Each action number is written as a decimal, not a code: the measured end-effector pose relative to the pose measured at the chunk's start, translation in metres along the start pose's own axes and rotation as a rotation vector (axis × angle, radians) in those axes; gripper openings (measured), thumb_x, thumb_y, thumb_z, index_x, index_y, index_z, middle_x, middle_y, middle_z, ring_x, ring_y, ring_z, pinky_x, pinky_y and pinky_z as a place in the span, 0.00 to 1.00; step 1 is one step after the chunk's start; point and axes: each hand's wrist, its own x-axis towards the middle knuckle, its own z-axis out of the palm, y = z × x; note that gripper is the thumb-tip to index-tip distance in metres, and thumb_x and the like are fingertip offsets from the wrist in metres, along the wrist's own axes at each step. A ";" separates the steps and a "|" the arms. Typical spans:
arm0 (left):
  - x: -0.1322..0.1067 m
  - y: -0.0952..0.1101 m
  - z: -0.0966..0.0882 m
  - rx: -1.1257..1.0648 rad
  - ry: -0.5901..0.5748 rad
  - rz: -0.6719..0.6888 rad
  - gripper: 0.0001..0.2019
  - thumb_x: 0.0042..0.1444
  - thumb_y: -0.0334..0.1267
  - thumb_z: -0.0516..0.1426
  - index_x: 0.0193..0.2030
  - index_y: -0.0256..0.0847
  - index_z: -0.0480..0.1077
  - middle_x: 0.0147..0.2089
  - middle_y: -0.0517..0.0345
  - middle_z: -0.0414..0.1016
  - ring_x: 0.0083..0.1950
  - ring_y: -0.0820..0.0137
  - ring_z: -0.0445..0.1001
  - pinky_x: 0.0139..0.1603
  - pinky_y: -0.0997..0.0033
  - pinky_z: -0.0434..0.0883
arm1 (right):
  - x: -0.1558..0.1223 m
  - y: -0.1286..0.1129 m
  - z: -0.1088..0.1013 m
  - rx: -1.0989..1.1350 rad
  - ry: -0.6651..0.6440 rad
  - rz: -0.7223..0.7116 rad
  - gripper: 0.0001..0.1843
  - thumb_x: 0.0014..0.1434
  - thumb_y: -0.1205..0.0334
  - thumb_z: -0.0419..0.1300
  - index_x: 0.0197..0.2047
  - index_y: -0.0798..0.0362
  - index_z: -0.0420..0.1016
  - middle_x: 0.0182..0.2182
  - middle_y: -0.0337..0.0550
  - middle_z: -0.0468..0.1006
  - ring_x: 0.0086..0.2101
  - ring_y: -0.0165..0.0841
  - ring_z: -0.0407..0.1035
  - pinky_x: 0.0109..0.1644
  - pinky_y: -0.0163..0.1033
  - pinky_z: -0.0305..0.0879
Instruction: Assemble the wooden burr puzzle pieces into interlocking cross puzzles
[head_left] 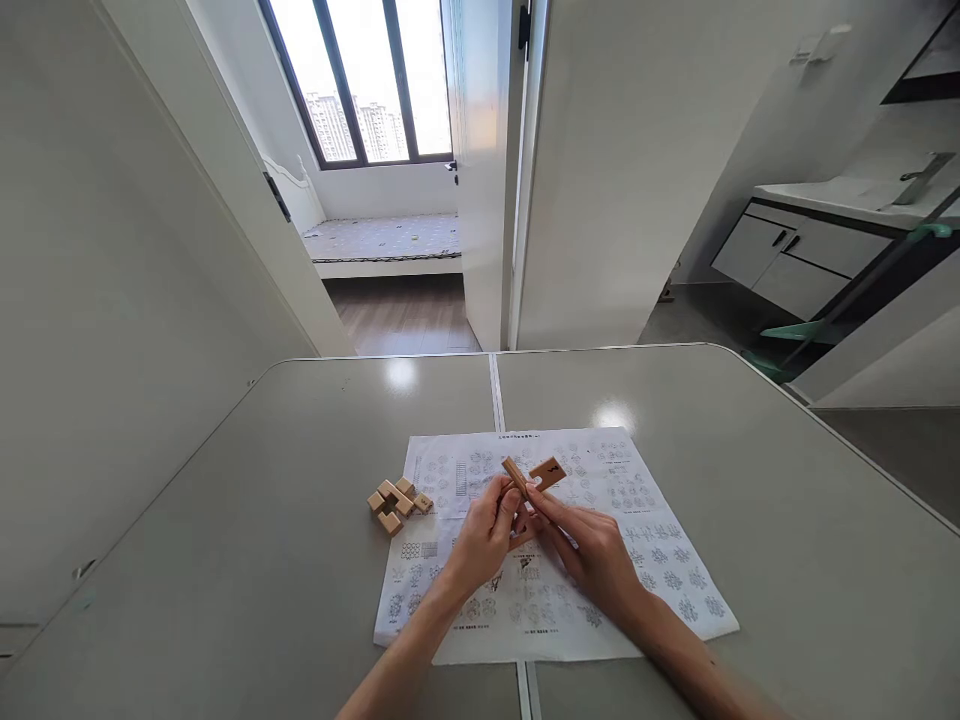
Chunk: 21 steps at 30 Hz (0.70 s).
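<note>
A home is indicated by a low, white-framed, pale-patterned bed at eleven o'clock and a white, dark-trimmed washbasin cabinet at two.

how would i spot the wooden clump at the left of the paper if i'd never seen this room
Start with the large grey table and find the white printed sheet on it. At the sheet's left edge, partly overlapping it, sits a small clump of wooden blocks bunched together. Unlike the wooden pieces held by the left hand and right hand, it is touched by no hand.
</note>
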 end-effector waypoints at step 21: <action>0.001 -0.002 -0.004 -0.136 0.085 -0.004 0.18 0.72 0.55 0.52 0.40 0.41 0.63 0.27 0.67 0.67 0.20 0.80 0.56 0.22 0.78 0.57 | 0.011 -0.004 -0.011 0.128 -0.160 0.237 0.14 0.68 0.58 0.64 0.56 0.45 0.71 0.55 0.50 0.78 0.54 0.47 0.74 0.56 0.53 0.74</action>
